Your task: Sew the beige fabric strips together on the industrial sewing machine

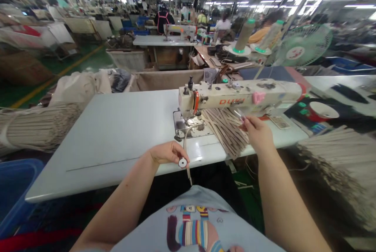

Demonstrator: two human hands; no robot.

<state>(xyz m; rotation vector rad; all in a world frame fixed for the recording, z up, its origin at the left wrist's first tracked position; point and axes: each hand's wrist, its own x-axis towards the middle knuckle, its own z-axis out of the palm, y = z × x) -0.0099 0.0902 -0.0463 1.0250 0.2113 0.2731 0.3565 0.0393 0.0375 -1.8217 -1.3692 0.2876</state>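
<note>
The person is sitting at a white sewing table [117, 134] with a cream sewing machine [235, 97] in front of them, and the work is looking like it is in mid-run rather than near its end. The left hand [166, 154] is pinching a small white bobbin [182, 162] at the table's near edge, fingers curled around it, while a narrow beige strap [186, 146] is trailing from the needle area down past that hand and over the edge. The right hand [258, 132] is resting on a fanned stack of beige strips [226, 130] lying just right of the needle plate, its fingers closing on what seems to be a small clear tool; what exactly it is cannot be told. Judging by the piles, much is waiting: 1 thick bundle of strips [35, 126] is lying at the table's left end and another heap [337, 154] is hanging at the right. Only 1 strap is sitting under the presser foot now. Orange lettering on the machine's arm is reading "DUKI", as far as it can be made out; a pink clip [258, 97] is sitting beside it.
</note>
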